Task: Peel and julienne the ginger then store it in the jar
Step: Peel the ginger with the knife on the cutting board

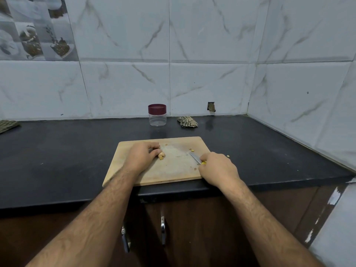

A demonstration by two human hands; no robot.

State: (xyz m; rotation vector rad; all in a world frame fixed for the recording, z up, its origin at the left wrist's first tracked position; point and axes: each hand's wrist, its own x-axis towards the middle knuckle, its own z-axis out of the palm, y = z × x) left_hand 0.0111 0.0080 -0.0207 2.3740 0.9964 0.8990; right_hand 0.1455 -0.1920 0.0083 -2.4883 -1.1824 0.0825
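Ginger [161, 155], a small knobbly lump, sits on the cutting board [154, 176] toward its left half, pinned under the curled fingertips of the left hand [143, 155], which grips it against the wood. Over on the board's right side the right hand [216, 168] is wrapped round the yellow handle of a small knife [195, 158], blade lying low and pointing back toward the middle of the board. A few pale scraps [191, 150] lie near the board's far right corner. Behind the board, the jar [157, 115] stands with its maroon lid on.

I'd judge the piece light, firm and fibrous, bumpy enough to roll, and likely slick where the skin is off. Best held by its broadest flank, pressed flat, fingertips tucked back from the edge.
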